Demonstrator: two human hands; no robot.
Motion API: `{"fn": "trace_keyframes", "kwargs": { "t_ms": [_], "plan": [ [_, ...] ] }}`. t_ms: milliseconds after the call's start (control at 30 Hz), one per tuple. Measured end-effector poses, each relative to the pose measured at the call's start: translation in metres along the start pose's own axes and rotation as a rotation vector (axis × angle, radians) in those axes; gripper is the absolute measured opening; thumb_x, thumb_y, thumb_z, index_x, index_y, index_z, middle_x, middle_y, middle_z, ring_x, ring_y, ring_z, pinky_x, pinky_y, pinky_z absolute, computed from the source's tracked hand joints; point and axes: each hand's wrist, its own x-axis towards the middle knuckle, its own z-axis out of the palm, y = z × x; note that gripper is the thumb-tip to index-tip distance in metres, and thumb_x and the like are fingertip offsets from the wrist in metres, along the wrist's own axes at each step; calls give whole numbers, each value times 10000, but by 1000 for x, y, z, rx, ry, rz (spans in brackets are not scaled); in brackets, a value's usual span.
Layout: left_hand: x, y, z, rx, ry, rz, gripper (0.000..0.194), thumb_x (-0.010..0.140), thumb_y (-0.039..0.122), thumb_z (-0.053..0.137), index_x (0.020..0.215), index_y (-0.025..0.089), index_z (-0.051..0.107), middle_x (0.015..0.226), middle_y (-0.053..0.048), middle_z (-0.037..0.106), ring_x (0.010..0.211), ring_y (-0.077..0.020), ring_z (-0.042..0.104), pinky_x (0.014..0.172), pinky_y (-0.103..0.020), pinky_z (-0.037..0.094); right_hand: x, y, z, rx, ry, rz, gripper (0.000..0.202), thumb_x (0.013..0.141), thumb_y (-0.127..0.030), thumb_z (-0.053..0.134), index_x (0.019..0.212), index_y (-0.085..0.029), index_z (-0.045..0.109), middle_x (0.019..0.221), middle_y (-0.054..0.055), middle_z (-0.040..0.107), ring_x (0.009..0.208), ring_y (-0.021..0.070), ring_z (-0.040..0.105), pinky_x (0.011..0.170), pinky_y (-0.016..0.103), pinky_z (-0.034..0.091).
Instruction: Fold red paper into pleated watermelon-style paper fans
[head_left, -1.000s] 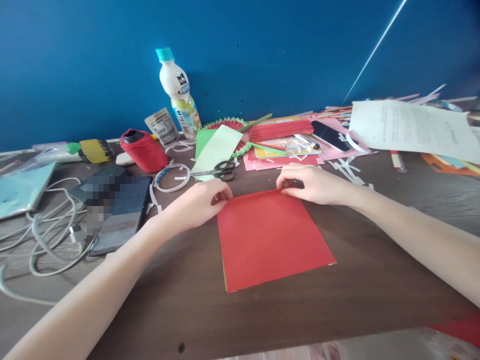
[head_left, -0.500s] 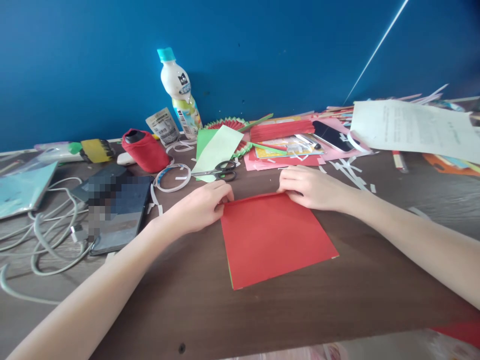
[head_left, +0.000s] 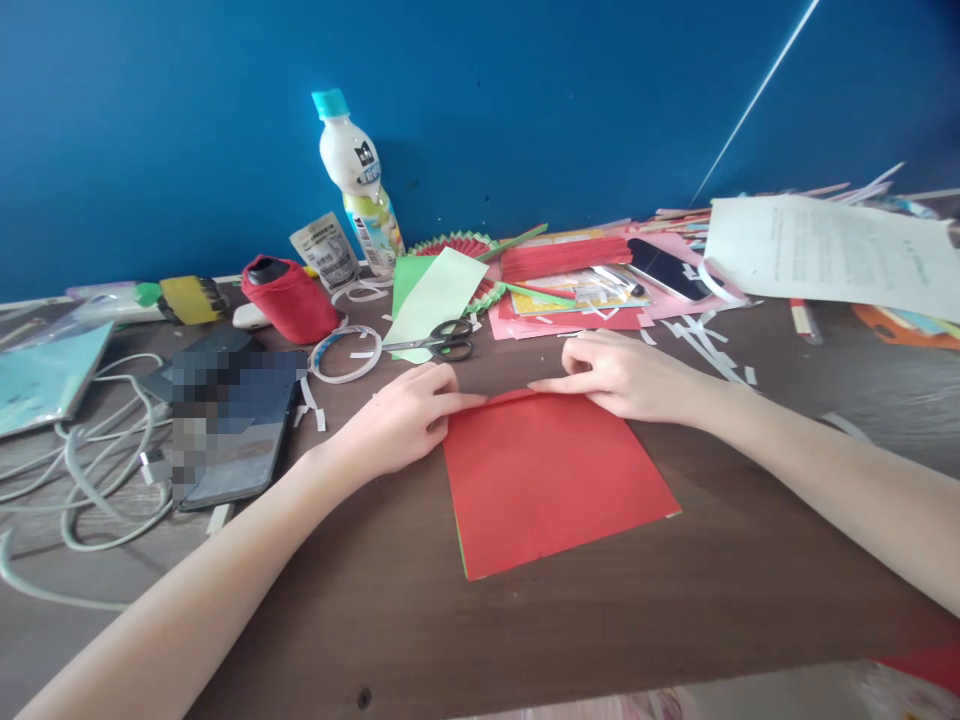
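Observation:
A red paper sheet point(head_left: 559, 480) lies on the brown table, with a thin green edge showing along its left side and a narrow fold along its far edge. My left hand point(head_left: 409, 415) grips the far left corner, its index finger stretched along the fold. At the far right corner my right hand point(head_left: 611, 375) pinches the same fold, its index finger pointing inward. The two index fingertips are a short gap apart. Black-handled scissors point(head_left: 450, 341) lie just beyond, partly over a pale green sheet point(head_left: 442, 295).
A bottle point(head_left: 352, 165) stands against the blue wall. Beyond my hands are pleated red paper point(head_left: 562, 257), a dark phone point(head_left: 667, 269) and white paper strips point(head_left: 701, 345). Tape rings, a red-wrapped object point(head_left: 291, 300), a dark device point(head_left: 240, 440) and cables point(head_left: 82, 480) lie left.
Both index fingers have stretched inward along the fold and are nearer each other. The red sheet has hardly moved.

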Motion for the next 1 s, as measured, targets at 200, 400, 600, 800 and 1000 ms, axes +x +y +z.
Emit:
{"fn": "trace_keyframes", "kwargs": {
  "t_ms": [200,400,600,800,1000],
  "plan": [
    [-1,-1,3,173,73,132,469,770,30,390,1125,249,605,813,-44,498,742,-145,451,684,-261,413,-1,0,1,-8,-51,5,521,829,-18,331,1211,-303,542,786,40,434,700,142,375,618,273,350],
    [-1,2,2,288,53,155,435,799,57,374,1140,230,583,816,-59,500,737,-157,432,662,-275,406,-1,0,2,-8,-43,10,503,848,-43,312,1204,-310,547,791,42,447,706,145,382,616,271,356],
    [-2,3,2,328,22,164,450,830,67,343,1207,232,523,842,-64,500,737,-159,425,687,-288,405,-2,-2,3,-60,-41,15,503,857,-53,290,1217,-304,536,801,52,464,698,152,373,616,276,352],
    [0,6,0,352,-39,153,562,821,38,330,1315,296,397,832,-52,473,734,-158,413,680,-280,386,-1,-6,1,-144,-28,-4,595,806,18,278,1244,-316,503,785,47,466,672,154,356,609,274,331],
    [0,8,-1,353,-60,128,605,798,9,334,1323,305,384,841,-51,461,754,-159,405,699,-274,392,-2,-6,3,-132,-54,25,608,797,21,294,1258,-322,489,809,55,459,697,159,358,598,262,323]
  ]
}}
